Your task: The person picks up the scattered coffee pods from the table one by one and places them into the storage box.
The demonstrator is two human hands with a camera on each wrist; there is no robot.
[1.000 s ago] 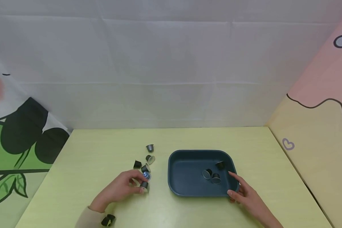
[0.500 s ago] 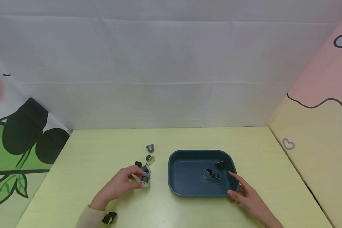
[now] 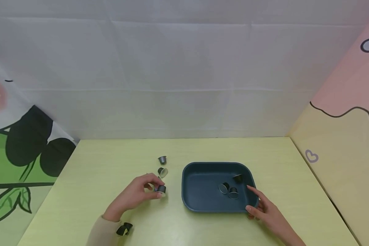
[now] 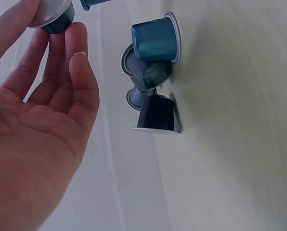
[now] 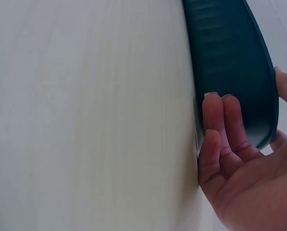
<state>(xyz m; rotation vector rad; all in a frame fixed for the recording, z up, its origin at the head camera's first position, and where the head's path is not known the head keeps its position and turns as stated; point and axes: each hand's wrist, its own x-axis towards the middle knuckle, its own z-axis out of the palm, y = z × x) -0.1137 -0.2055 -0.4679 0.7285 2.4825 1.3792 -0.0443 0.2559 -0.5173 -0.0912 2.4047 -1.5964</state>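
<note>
My L fingers (image 3: 153, 195) pinch a capsule (image 3: 162, 188), tray (image 3: 200, 191) lying apart toward table's (image 3: 95, 171) R edge, R end gripped by my R fingers (image 3: 256, 191).

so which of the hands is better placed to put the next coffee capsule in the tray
Probably the left hand: it pinches a coffee capsule beside the blue tray, while the right hand holds the tray's right end.
</note>
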